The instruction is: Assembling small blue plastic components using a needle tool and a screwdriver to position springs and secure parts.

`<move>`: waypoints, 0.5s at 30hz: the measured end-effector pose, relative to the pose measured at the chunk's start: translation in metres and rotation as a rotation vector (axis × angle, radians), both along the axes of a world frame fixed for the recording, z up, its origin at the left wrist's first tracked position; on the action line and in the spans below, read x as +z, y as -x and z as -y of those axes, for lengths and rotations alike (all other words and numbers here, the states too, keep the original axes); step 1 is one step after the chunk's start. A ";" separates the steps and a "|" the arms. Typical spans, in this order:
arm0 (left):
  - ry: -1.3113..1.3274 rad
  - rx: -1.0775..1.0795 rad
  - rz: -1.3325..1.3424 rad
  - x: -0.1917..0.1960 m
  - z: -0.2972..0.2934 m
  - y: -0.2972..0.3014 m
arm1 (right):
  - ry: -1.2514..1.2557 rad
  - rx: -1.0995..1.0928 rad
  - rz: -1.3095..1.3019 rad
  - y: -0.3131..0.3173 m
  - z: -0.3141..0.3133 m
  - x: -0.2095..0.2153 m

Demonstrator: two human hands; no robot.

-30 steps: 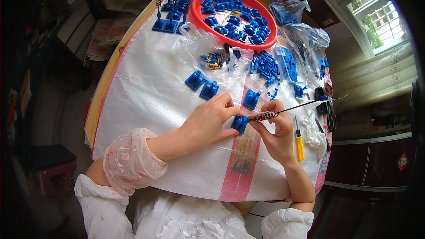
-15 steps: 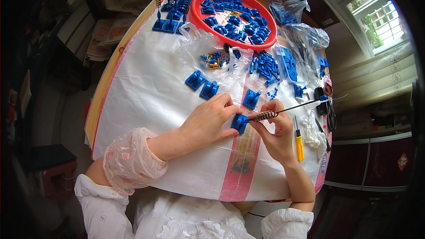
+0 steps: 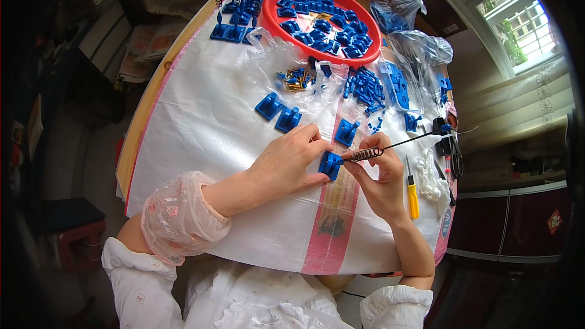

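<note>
Pinching a blue bracket (image 3: 329, 166) between thumb and forefinger, the left hand (image 3: 291, 161) is keeping its grip narrow, with its other fingers curling inward. The right hand (image 3: 384, 176) is closing its thumb and fingertips on the near end of a black spring rod (image 3: 367, 154), whose tip is meeting the bracket between the two hands. Whether the bracket is resting on the white sheet (image 3: 183, 128) or hanging just above it, I cannot tell. From the right hand, the rod is slanting up toward the right.

Just beyond the fingers, another blue piece (image 3: 346, 132) is standing on the sheet, and two more, a left block (image 3: 269, 106) and a right block (image 3: 288, 119), are sitting beside each other near the left hand. To the right of the right hand, a yellow-handled screwdriver (image 3: 413, 200) is lying beside a crumpled white bundle (image 3: 431, 180). Farther out, brass-coloured pins (image 3: 297, 78) and a heap of small blue parts (image 3: 365, 88) are lying before a red tub (image 3: 353, 63), which is holding many blue pieces.
</note>
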State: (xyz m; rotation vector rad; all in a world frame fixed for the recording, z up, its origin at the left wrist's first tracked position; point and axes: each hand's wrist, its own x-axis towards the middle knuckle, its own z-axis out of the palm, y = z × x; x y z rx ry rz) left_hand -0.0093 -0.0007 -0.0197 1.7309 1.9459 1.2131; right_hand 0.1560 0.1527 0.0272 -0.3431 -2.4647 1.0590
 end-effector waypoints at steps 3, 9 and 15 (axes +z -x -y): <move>-0.006 0.004 -0.011 0.000 0.000 0.001 | -0.007 0.004 -0.003 0.002 0.000 0.002; -0.001 0.005 -0.012 0.000 0.000 0.001 | -0.005 -0.001 0.001 0.001 -0.001 -0.001; 0.003 -0.001 -0.010 -0.001 0.001 0.001 | 0.009 -0.004 -0.026 0.000 0.000 -0.004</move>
